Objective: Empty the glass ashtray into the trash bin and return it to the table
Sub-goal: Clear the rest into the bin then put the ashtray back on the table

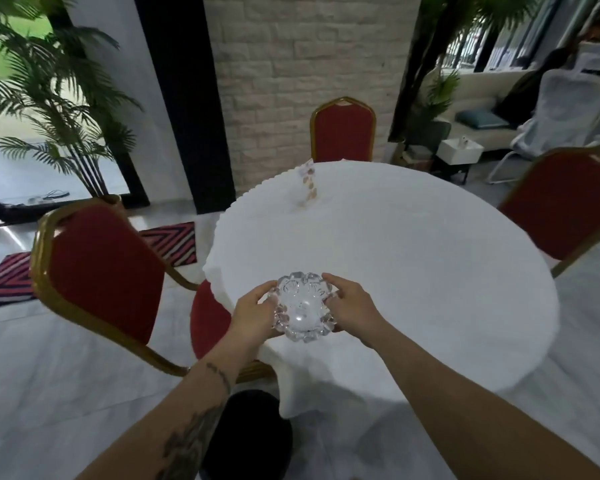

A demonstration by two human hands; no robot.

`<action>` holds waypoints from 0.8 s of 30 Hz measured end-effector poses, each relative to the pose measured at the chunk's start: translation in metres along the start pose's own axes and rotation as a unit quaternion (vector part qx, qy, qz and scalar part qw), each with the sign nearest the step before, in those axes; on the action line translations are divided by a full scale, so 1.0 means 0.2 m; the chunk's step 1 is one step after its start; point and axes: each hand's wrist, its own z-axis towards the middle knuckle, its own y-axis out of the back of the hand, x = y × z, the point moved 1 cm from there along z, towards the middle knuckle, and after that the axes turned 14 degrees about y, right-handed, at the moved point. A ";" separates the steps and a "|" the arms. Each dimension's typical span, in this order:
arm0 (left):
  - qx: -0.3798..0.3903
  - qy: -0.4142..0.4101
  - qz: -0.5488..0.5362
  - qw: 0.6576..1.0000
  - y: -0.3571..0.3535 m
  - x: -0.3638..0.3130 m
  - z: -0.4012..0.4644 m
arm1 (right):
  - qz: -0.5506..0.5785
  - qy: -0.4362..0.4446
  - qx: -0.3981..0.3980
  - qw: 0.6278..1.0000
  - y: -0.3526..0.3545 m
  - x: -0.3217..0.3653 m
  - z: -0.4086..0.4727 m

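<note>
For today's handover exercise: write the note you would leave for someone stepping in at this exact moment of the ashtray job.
Left hand: grips the left rim of the glass ashtray.
Right hand: grips its right rim.
The ashtray is upright, over the near edge of the white-clothed round table; whether it rests on the cloth or hangs just above cannot be told.
The black trash bin stands on the floor below, between the forearms.
Done: the bowl looks clear, no ash visible, so it may already be emptied.
Left: check that, then leave it on the table and let go.

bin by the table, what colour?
Black; the trash bin sits on the floor below the forearms, clearest in the head view.
</note>
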 end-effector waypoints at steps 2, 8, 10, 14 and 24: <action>-0.003 0.007 -0.007 1.000 -0.15 -0.01 0.08 | -0.015 -0.001 -0.007 1.000 0.12 -0.09 0.08; -0.023 0.066 -0.013 0.997 -0.57 -0.03 0.36 | -0.060 -0.027 0.000 0.998 0.41 -0.39 0.36; -0.027 0.076 0.011 0.997 -0.68 -0.02 0.44 | -0.071 -0.040 0.002 0.997 0.47 -0.46 0.42; -0.058 0.085 0.057 0.993 -0.82 0.01 0.58 | -0.077 -0.065 0.010 0.995 0.55 -0.58 0.51; -0.084 0.080 0.151 0.982 -0.92 0.10 0.80 | -0.089 -0.065 0.046 0.993 0.63 -0.68 0.64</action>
